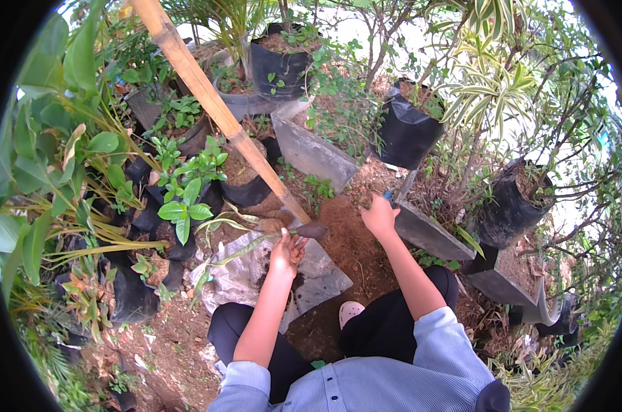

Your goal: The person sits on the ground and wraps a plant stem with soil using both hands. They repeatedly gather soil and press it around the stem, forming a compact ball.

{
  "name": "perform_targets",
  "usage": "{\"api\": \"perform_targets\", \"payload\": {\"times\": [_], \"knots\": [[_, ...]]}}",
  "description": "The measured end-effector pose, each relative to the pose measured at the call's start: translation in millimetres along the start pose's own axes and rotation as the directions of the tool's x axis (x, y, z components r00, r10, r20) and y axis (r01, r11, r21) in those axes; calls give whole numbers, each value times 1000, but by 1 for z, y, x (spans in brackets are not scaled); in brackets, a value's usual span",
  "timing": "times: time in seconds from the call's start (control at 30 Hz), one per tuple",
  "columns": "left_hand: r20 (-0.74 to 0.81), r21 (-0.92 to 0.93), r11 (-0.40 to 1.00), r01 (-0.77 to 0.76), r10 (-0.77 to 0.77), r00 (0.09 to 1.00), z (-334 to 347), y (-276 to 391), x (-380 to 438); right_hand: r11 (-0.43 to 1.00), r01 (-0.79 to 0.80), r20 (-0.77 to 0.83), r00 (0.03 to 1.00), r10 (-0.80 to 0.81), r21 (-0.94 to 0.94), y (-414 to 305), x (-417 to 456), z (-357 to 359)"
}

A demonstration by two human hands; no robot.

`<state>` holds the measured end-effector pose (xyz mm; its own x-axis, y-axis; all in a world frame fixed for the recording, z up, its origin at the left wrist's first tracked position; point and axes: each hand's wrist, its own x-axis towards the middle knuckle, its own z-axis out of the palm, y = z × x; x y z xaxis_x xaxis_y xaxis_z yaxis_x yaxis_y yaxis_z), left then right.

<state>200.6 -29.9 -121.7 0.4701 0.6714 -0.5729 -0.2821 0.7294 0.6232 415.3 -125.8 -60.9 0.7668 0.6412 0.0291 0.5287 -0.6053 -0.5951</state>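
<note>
My left hand point(285, 255) holds a plant cutting by its green stem, above a pale plastic sheet point(326, 275) spread on the soil. Long, light-edged leaves point(239, 252) trail from the cutting to the left. At its other end is a dark brown lump point(313, 230), which looks like soil packed around the base. My right hand point(380, 216) reaches forward over bare reddish soil point(349, 232), its fingers curled. Something small and brownish shows at those fingertips; whether they grip it is unclear. A small blue object point(387, 195) lies just beyond the knuckles. Dark crumbs of soil are scattered on the sheet.
A bamboo pole point(226, 121) slants down from upper left, ending close to the lump. Grey concrete slabs point(313, 154) edge the beds ahead. Black grow bags point(408, 126) with plants stand around, and broad-leaved plants point(38, 170) crowd the left. A pink clog point(350, 312) shows below.
</note>
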Motion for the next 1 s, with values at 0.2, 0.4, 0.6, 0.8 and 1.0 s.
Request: {"api": "perform_targets", "payload": {"times": [0.2, 0.4, 0.6, 0.8, 1.0], "knots": [[44, -37, 999, -12, 13, 999, -1, 5, -6, 991, -14, -73, 997, 5, -134, -11, -1, -8], [-25, -46, 998, -34, 33, 999, -4, 20, -24, 937, 339, -208, 914, -348, -77, -38, -21, 0], [-49, -151, 982, -113, 106, 993, -20, 37, -52, 552, 595, 110, 616, -780, 585, -94, -67, -2], [-107, -31, 989, -145, 141, 984, -42, 58, -87, 479, 648, 12, 587, -809, 592, -134, -103, 19], [-92, 444, 741, -504, 597, 797, -65, 71, -124, 427, 774, -220, 570, -791, 468, -177, -127, 27]]}}
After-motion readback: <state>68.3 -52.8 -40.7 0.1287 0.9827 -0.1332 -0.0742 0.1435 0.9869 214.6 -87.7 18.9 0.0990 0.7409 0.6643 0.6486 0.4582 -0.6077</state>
